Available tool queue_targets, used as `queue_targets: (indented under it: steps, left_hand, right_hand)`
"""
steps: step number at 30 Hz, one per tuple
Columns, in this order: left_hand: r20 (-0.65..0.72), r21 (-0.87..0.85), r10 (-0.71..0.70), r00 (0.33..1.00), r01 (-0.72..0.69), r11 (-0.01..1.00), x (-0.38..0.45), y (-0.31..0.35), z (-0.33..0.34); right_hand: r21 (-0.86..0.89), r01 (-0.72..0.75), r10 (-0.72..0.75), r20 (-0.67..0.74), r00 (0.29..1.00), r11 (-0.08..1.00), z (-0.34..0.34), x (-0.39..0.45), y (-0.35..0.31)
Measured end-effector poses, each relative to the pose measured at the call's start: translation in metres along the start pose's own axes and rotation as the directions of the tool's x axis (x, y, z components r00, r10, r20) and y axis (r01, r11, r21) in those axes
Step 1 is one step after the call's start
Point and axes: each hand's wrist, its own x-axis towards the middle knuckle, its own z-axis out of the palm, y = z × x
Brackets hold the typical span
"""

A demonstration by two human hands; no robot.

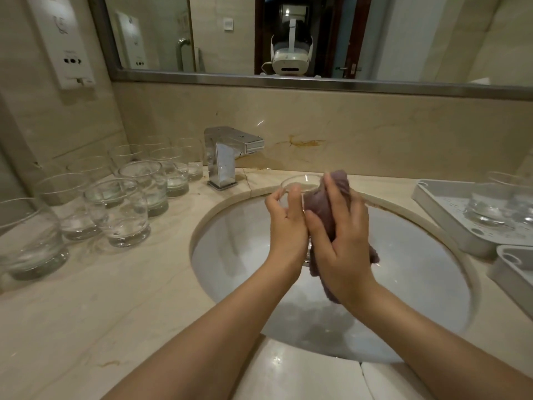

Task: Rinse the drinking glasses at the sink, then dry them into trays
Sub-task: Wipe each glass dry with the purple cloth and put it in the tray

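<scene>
Drying step, held over the sink (pixel 230 226), presumably so drips land in the basin. Left hand (pixel 284 223) grips the glass (pixel 297 184) from the side, fingers curled round its wall, rim pointing away toward the backsplash. Right hand (pixel 339 238) presses the purple cloth (pixel 320 206) against the glass's right side, fingers fairly straight and slightly spread over the cloth, thumb toward the left hand; cloth tail hangs below the palm. Queue of glasses (pixel 115 203) stands on the counter left of the tap (pixel 227 154). White tray (pixel 450 223) on the right already holds one glass (pixel 487 206), second tray (pixel 510 264) just in front of it. Likely next: finish wiping, set glass in tray.
</scene>
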Motion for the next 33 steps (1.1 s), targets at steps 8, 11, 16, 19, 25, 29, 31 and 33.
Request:
queue_targets:
  steps: [8,11,16,19,25,29,31,33]
  left_hand:
    - [0.087,0.103,-0.045,0.995,0.036,0.994,-0.009,-0.004,0.009]
    - [0.133,0.113,-0.036,0.990,0.021,0.993,-0.011,-0.004,0.010]
    - [0.210,0.218,-0.006,0.978,-0.041,0.975,-0.011,-0.002,0.007]
    - [0.180,0.242,0.007,0.984,-0.051,0.969,-0.006,0.000,0.004]
    - [0.038,0.034,-0.030,0.999,0.029,0.999,0.000,0.000,0.001]
    - [0.004,-0.010,-0.057,0.998,0.057,0.998,-0.004,0.000,0.003]
    - [0.044,0.005,-0.044,0.998,0.044,0.999,-0.006,-0.002,0.005]
    - [0.091,0.040,-0.042,0.995,0.039,0.998,-0.010,-0.002,0.006]
  right_hand:
    - [0.477,-0.437,0.470,0.057,0.881,0.763,-0.014,0.022,0.010]
    - [0.649,-0.616,0.672,0.211,0.710,0.447,-0.019,0.031,0.016]
    - [0.663,-0.675,0.738,0.269,0.618,0.323,-0.022,0.031,0.016]
    - [0.630,-0.655,0.709,0.225,0.669,0.418,-0.022,0.030,0.010]
    - [0.125,-0.164,0.161,0.034,0.986,0.979,-0.012,0.009,-0.003]
    - [0.124,-0.084,0.085,0.002,0.996,0.989,-0.004,0.005,0.004]
    - [0.286,-0.192,0.207,-0.022,0.978,0.939,-0.009,0.011,0.002]
    - [0.449,-0.377,0.406,0.034,0.913,0.810,-0.015,0.019,0.003]
